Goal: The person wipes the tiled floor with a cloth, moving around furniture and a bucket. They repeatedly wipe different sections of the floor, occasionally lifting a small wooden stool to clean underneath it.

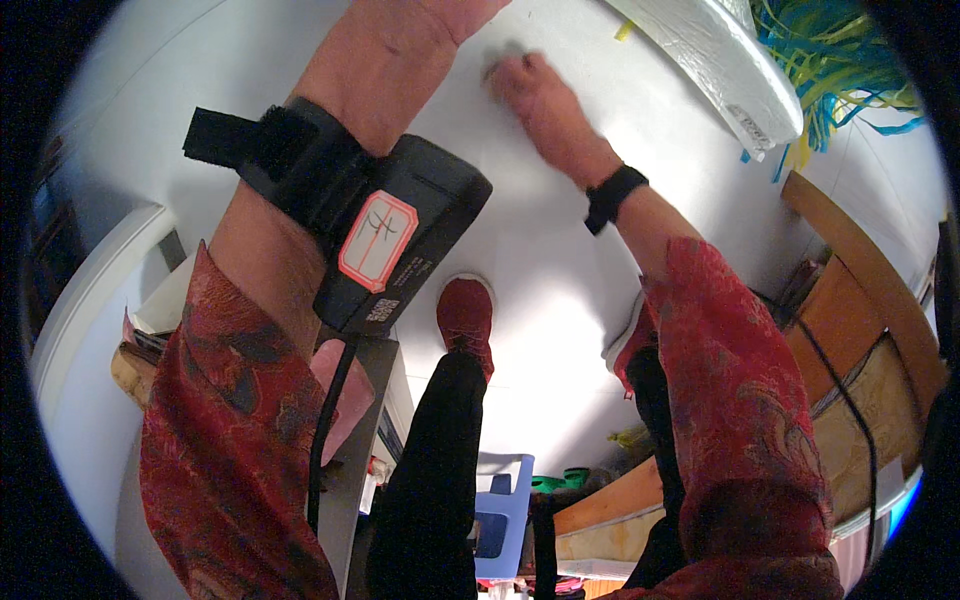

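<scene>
1. Black box (435, 200), strapped to the left forearm (265, 245); red-bordered label (378, 240).
2. Left hand (477, 12), mostly beyond the upper edge; grip cannot be told.
3. Right hand (545, 105), blurred, fingers curled, over white floor (560, 310); contents cannot be told.
4. Clear-wrapped white package (715, 65), upper right, apart from the right hand.
5. Blue and yellow-green strips (850, 65), bunched beside the package.

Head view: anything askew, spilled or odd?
Minor oddities: the black strap at upper left has its free end jutting out loose; a small yellow scrap by the silvery wrapped slab looks stray. Blue-and-yellow streamers splay untidily, upper right. No spill visible.
</scene>
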A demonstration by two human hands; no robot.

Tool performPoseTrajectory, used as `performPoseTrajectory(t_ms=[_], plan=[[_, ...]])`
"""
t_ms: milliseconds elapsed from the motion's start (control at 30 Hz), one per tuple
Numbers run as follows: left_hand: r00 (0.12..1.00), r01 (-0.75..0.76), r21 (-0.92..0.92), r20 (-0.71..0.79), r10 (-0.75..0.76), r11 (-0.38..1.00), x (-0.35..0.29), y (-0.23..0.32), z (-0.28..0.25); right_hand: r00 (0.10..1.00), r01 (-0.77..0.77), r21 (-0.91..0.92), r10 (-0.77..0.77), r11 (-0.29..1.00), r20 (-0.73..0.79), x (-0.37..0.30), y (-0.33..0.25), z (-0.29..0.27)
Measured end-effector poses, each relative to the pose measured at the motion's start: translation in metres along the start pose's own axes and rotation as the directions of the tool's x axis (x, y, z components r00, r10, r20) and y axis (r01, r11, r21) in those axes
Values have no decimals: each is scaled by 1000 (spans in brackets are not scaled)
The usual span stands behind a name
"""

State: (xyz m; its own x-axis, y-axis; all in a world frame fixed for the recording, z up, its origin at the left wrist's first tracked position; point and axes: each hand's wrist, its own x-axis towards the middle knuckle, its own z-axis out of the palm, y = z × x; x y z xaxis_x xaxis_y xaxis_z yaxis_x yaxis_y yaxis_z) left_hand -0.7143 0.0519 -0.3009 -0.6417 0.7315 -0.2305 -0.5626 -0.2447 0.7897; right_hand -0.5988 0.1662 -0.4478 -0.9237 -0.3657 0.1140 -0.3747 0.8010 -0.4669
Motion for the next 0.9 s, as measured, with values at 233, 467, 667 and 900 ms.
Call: performPoseTrajectory(t_ms=[233,467,667,900], plan=[[998,31,-571,-30,-59,820,19,-9,-14,912,-254,218,309,942,-271,32,62,17],[979,60,-212,-180,-99,975,11,7,6,961,34,169,14,985,-277,43,-15,39],[1000,-15,10,-23,15,1000,-2,0,-10,962,-116,197,159,974,-222,56,27,8],[1000,3,-449,-20,-14,893,14,-22,-56,987,-42,129,21,991,158,-16,-44,28]])
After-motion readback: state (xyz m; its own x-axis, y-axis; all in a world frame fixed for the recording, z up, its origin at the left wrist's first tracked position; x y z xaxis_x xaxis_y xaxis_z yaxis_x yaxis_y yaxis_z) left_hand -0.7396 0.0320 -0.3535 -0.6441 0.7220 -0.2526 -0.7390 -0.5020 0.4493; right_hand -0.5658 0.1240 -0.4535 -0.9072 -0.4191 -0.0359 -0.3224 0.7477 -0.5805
